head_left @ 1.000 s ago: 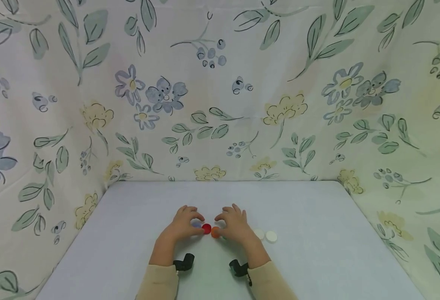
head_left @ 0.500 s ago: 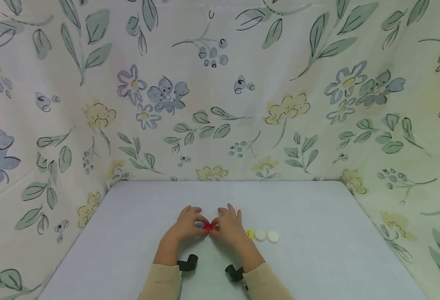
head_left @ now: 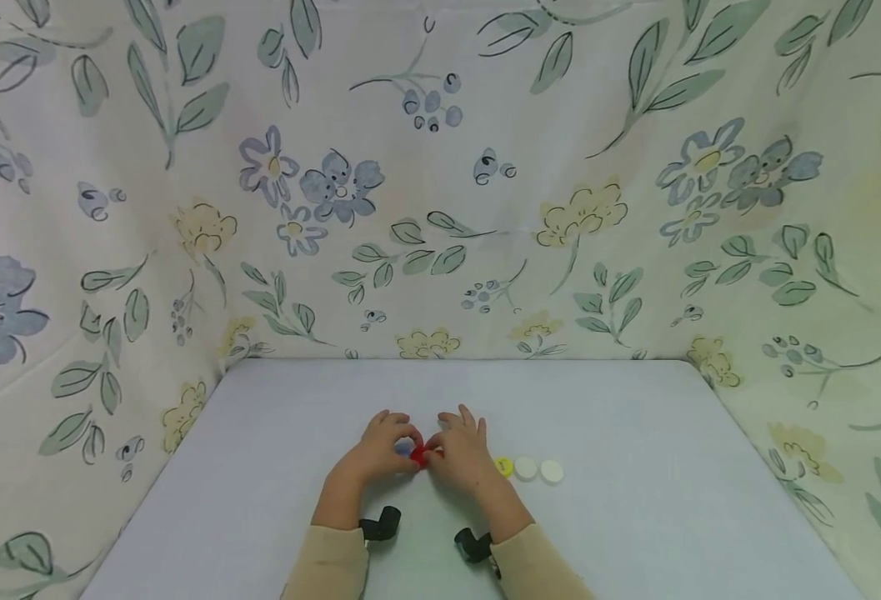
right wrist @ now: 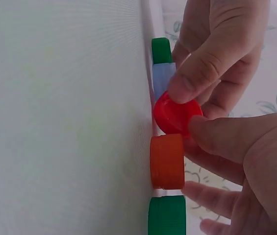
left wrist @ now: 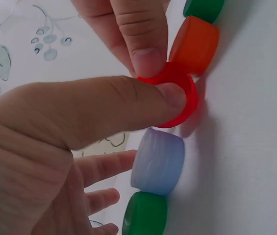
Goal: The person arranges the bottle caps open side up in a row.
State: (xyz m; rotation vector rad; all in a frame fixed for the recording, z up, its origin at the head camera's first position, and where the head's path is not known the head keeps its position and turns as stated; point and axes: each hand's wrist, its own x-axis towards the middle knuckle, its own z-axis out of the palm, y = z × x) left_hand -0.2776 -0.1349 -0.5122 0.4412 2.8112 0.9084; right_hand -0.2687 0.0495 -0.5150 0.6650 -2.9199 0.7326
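Note:
Both hands meet at a red bottle cap (left wrist: 187, 110), which stands tilted on the white table with its hollow side visible in the right wrist view. My left hand (head_left: 380, 447) pinches it, thumb (left wrist: 128, 95) across its face. From the other side my right hand (head_left: 461, 454) also pinches the red cap (right wrist: 170, 115) between thumb and index finger, its other fingers spread. An orange cap (right wrist: 167, 161) is beside it on the right, followed by a green cap (right wrist: 167, 215). A pale blue cap (left wrist: 159, 161) and another green cap (left wrist: 148, 213) line up on the left.
To the right of my right hand, a yellow cap (head_left: 503, 467) and two white caps, a nearer one (head_left: 526, 469) and an outer one (head_left: 552, 472), continue the row. The white table (head_left: 635, 517) ends at a floral cloth backdrop (head_left: 440, 183) behind and at both sides.
My right hand has moved left from the orange cap to the red cap, uncovering the yellow cap. The red cap, flat a second ago, is now tilted between the fingers of both hands.

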